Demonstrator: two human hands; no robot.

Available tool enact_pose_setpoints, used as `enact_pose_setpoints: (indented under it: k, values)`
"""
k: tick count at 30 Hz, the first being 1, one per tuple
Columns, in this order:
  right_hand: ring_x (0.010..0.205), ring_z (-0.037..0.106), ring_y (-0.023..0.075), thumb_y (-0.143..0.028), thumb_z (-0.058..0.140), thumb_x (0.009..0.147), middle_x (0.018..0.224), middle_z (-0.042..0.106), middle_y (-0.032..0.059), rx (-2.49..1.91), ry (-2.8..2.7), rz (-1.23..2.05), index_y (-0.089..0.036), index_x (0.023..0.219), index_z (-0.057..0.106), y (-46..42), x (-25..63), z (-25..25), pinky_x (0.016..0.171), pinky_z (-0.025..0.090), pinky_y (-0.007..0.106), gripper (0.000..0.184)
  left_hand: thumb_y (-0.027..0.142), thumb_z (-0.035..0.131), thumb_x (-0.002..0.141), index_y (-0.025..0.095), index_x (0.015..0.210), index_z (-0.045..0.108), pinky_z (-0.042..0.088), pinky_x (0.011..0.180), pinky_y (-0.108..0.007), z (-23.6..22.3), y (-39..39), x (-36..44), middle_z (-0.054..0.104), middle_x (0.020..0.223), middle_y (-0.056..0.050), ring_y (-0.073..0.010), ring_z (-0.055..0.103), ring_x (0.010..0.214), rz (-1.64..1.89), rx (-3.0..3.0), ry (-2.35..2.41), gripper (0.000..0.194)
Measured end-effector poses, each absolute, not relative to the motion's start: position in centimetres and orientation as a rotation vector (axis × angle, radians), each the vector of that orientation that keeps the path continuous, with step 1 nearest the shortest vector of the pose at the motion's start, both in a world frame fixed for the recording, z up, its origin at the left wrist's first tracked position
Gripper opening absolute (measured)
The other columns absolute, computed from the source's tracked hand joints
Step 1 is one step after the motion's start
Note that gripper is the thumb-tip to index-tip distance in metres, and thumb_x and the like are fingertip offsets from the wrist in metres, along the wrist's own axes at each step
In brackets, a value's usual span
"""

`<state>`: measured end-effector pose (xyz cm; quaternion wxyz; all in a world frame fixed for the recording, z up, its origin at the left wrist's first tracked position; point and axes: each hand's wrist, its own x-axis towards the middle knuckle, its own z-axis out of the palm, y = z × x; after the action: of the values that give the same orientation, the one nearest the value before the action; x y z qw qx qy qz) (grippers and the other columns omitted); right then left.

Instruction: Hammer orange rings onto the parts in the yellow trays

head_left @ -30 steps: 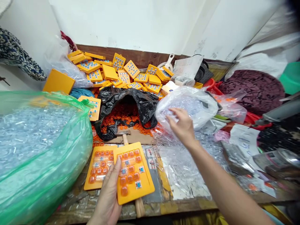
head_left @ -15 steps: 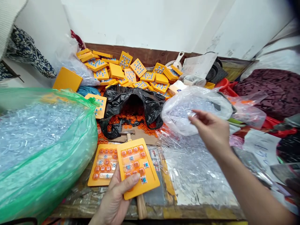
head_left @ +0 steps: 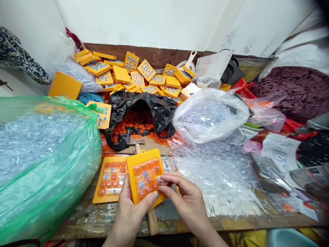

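My left hand (head_left: 131,209) grips the lower edge of a yellow plastic tray (head_left: 144,173) filled with orange caps and small blue-and-white pieces, holding it tilted above the table. My right hand (head_left: 186,199) is at the tray's right side, fingers pinched together on a small clear plastic piece (head_left: 161,178) pressed against the tray. A second filled yellow tray (head_left: 109,180) lies flat just to the left. Beneath both lies a wooden-handled tool (head_left: 153,221).
A big green bag of clear plastic pieces (head_left: 43,154) fills the left. A black bag spilling orange caps (head_left: 140,118) sits behind the trays, with a heap of yellow trays (head_left: 133,75) by the wall. A clear bag (head_left: 209,115) and loose clear plastic (head_left: 216,171) lie right.
My right hand came back from the clear bag to the held tray, bringing a small clear piece. My left hand has tilted the tray more upright.
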<state>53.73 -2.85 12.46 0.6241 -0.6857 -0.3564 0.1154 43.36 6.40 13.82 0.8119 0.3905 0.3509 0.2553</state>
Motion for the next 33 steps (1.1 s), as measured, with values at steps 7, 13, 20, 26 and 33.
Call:
enact_pose_setpoints:
  k: [7, 13, 20, 26, 33]
  values:
    - [0.067, 0.059, 0.0142, -0.018, 0.07, 0.074, 0.078, 0.057, -0.0009, -1.577, -0.71, 0.397, -0.026, 0.088, 0.07, -2.6, 53.9, 12.8, 0.063, 0.052, 0.028, 0.016, 0.021, 0.085, 0.058, 0.016, 0.12, 0.053, 0.057, 0.081, -0.032, 14.0, 6.5, 42.8, 0.073, 0.105, -0.012, -0.0272, 0.07, 0.092, 0.571, 0.947, 0.801, 0.07]
    - [0.088, 0.067, 0.0216, -0.022, 0.076, 0.063, 0.101, 0.07, 0.0054, -1.507, -0.507, 0.735, -0.024, 0.113, 0.058, -2.5, 54.5, 13.0, 0.082, 0.053, 0.038, 0.053, 0.026, 0.087, 0.053, 0.014, 0.101, 0.066, 0.058, 0.075, -0.034, 13.5, 6.6, 42.5, 0.075, 0.096, -0.014, -0.03, 0.071, 0.084, 0.546, 0.95, 0.798, 0.055]
    - [0.082, 0.066, 0.0228, -0.029, 0.079, 0.065, 0.093, 0.074, 0.0062, -1.486, -0.561, 0.759, -0.021, 0.103, 0.068, -2.2, 53.2, 12.7, 0.076, 0.053, 0.037, 0.04, 0.039, 0.088, 0.049, 0.013, 0.072, 0.074, 0.058, 0.063, -0.031, 11.2, 7.0, 41.6, 0.075, 0.071, -0.012, -0.03, 0.07, 0.068, 0.582, 1.352, 1.053, 0.037]
    - [0.083, 0.065, 0.0212, -0.027, 0.078, 0.066, 0.093, 0.071, 0.005, -1.483, -0.563, 0.808, -0.021, 0.104, 0.065, -2.0, 52.9, 12.3, 0.077, 0.052, 0.035, 0.041, 0.037, 0.087, 0.053, 0.013, 0.077, 0.075, 0.059, 0.064, -0.03, 11.6, 7.4, 41.1, 0.076, 0.077, -0.011, -0.0291, 0.071, 0.072, 0.583, 1.275, 1.005, 0.036]
    - [0.082, 0.064, 0.0137, -0.021, 0.072, 0.076, 0.099, 0.068, -0.0017, -1.458, -0.659, 0.703, -0.031, 0.108, 0.056, -2.2, 52.8, 12.6, 0.076, 0.051, 0.027, 0.037, 0.038, 0.083, 0.06, 0.009, 0.091, 0.072, 0.059, 0.079, -0.04, 12.4, 7.7, 41.7, 0.076, 0.09, -0.014, -0.0307, 0.071, 0.081, 0.494, 0.985, 0.865, 0.044]
